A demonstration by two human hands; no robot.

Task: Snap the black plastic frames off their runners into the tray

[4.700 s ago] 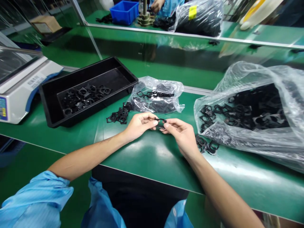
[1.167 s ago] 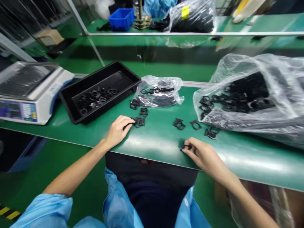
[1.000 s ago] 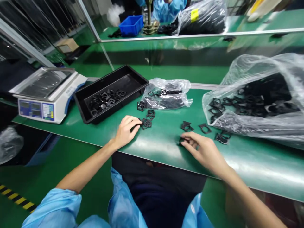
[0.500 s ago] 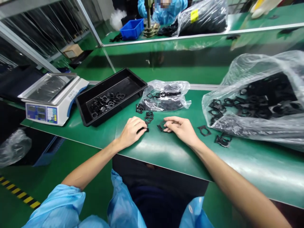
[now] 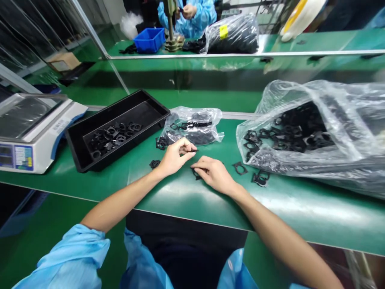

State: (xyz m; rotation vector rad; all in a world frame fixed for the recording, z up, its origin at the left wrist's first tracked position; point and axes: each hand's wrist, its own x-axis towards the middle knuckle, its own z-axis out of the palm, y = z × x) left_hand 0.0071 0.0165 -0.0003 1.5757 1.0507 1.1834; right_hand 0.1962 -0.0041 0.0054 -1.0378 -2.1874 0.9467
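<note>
Surface: a glossy green anti-static bench mat [image 5: 180, 200] runs across the view, with a metal rail [image 5: 237, 115] along its far edge.

Room: at 12 o'clock, a second green bench [image 5: 315, 42] holds a blue plastic bin [image 5: 149, 40] and a bulging clear bag of black parts [image 5: 231, 36]. A co-worker in a blue smock [image 5: 186, 20] stands behind it. At 9 o'clock sits a white digital weighing scale [image 5: 36, 138].

Parts: the black plastic frames are squarish, each with a round opening and small tabs. Some lie in a black rectangular tray [image 5: 126, 143] at 10 o'clock, others in a small clear plastic bag [image 5: 207, 136] at 12 o'clock and a large clear plastic bag [image 5: 345, 120] at 2 o'clock. Loose ones sit on the mat at 9 and 3 o'clock.

Left hand [image 5: 176, 157]: thumb and forefinger pinch one thin black frame [image 5: 192, 151], seen edge-on.

Right hand [image 5: 214, 174]: fingers lie together over a black frame [image 5: 196, 174] on the mat; whether they grip it cannot be told.
</note>
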